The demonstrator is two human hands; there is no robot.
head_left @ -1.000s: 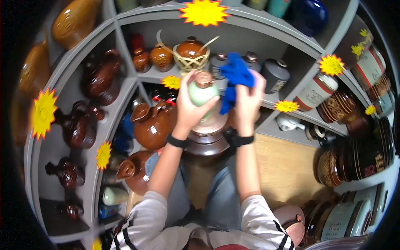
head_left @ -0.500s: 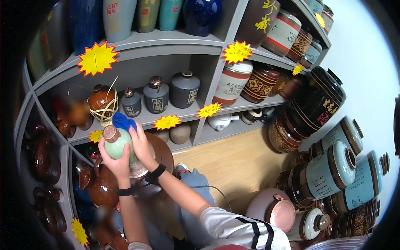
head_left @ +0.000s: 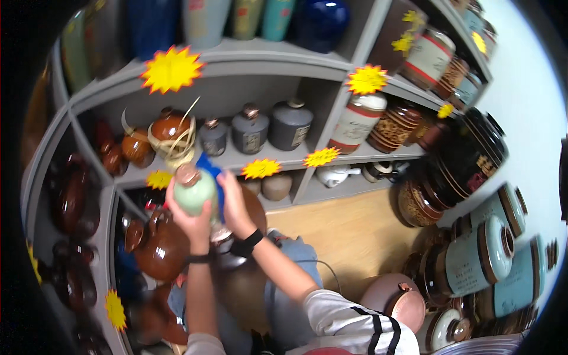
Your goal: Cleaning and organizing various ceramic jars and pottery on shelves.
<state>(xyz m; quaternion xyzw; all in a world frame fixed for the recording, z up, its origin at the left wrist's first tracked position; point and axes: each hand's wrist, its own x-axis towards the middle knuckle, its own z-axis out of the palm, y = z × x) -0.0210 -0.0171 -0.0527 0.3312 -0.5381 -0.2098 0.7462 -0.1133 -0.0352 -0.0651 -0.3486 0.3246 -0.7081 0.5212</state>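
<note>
Left hand (head_left: 190, 223) curls around a pale green bottle (head_left: 195, 194); right hand (head_left: 236, 207), half-curled, holds blue cloth (head_left: 206, 164) against its right side.

The head view looks down and ahead from above the person, fairly near the left hand (head_left: 192, 223) and right hand (head_left: 236, 207). It faces the shelf (head_left: 254, 57), whose upper front edge bows across the top, and takes in floor (head_left: 349, 242) below its bottom edge; blur leaves the exact tilt uncertain.
</note>
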